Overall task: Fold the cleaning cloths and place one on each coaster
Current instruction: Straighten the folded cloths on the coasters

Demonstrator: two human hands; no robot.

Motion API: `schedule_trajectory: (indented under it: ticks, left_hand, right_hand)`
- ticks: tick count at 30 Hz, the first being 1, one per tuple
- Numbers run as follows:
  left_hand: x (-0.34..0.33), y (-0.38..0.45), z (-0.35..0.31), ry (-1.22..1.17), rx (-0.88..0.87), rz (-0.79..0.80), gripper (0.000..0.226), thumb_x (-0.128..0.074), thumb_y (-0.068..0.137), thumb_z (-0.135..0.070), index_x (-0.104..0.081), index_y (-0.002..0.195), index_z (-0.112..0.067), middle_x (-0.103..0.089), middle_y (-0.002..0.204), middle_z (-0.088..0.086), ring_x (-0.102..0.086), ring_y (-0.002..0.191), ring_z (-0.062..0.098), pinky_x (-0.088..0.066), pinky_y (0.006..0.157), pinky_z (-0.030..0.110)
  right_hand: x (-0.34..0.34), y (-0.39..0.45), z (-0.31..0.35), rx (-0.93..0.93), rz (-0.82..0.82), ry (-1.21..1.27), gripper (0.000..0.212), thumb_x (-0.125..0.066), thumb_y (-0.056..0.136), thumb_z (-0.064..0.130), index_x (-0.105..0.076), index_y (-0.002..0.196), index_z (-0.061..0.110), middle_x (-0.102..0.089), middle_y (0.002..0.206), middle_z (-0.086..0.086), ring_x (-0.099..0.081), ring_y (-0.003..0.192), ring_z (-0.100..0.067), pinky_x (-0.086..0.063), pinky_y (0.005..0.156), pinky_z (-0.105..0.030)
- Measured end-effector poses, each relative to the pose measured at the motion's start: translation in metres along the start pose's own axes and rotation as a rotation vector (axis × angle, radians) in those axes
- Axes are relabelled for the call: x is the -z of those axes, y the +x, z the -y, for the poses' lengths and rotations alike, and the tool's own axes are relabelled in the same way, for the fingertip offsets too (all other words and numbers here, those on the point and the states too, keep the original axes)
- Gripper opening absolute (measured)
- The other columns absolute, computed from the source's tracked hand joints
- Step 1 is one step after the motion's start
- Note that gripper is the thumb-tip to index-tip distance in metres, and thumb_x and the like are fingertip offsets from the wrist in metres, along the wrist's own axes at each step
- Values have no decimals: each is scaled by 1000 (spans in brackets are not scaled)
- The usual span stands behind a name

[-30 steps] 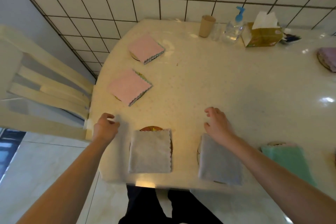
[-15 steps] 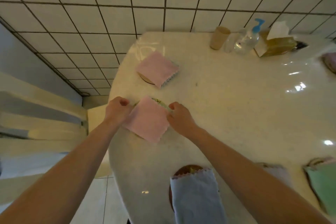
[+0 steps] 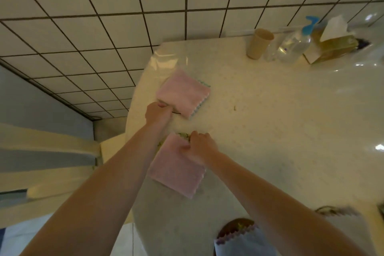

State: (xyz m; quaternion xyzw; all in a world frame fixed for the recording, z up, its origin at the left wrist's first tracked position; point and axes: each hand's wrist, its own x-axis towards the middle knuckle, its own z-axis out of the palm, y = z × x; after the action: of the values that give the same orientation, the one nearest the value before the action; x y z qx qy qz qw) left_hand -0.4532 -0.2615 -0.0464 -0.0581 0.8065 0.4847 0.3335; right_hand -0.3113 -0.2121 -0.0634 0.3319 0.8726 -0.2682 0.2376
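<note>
the left hand (image 3: 156, 113) reaches to the near corner of the far pink cloth (image 3: 182, 93), its fingers curled in at that corner; it looks like a pinch on the cloth's edge, though the fingertips are hidden behind the knuckles. the right hand (image 3: 200, 146) is clenched on the far right edge of the near pink cloth (image 3: 176, 169), fingers curled over the fabric and gripping it.

both pink cloths lie folded into squares near the left edge of the pale desk (image 3: 280, 131), the far one beyond the near one, apart from each other. a sliver of a patterned coaster (image 3: 182, 135) peeks out at the top of the near cloth, just beside the right hand's knuckles; most of it is covered. under the far cloth only a thin dark rim shows by the left hand, too little to make out clearly.

at the bottom edge a pale blue cloth (image 3: 245, 243) with a scalloped hem sits over a dark round coaster (image 3: 232, 226); both are cut off by the frame and partly hidden by the right forearm. further right another cloth is blurred and barely readable.

at the back of the desk stand a paper cup (image 3: 259, 47), a clear pump bottle (image 3: 295, 48) with a blue top, and a tissue box (image 3: 332, 48).
</note>
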Motion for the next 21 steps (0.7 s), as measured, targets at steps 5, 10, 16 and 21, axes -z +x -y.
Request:
schedule_trajectory:
  ticks: [5,10,16,21]
  left_hand:
    - [-24,15,-13,-327,196,-54,14,-69,72,-3,-60,82,-1,-62,84,15,-62,75,26,-51,64,31]
    - [-43,25,-19,-314,203,-100,45,-76,73,-20,-57,109,-3,-60,96,9,-58,90,26,-50,80,36]
    - [-49,32,-24,-241,71,19,33,-58,81,-12,-53,112,-4,-61,105,10,-58,92,27,-52,77,39]
    - [-32,36,-34,-413,-48,336,25,-45,82,5,-57,98,-9,-57,94,9,-53,94,26,-47,80,39]
  right_hand:
    - [6,16,2,86,101,-16,33,-55,79,45,-53,92,15,-55,99,-11,-49,102,-31,-41,85,-39]
    - [19,16,4,148,179,76,26,-63,78,37,-48,82,15,-50,78,0,-51,75,-22,-38,57,-31]
    - [30,18,6,96,352,307,43,-68,78,42,-50,99,9,-51,87,-4,-50,79,-20,-37,59,-28]
    - [21,13,-1,149,404,416,34,-66,79,40,-58,99,13,-57,90,-2,-55,82,-17,-45,67,-26]
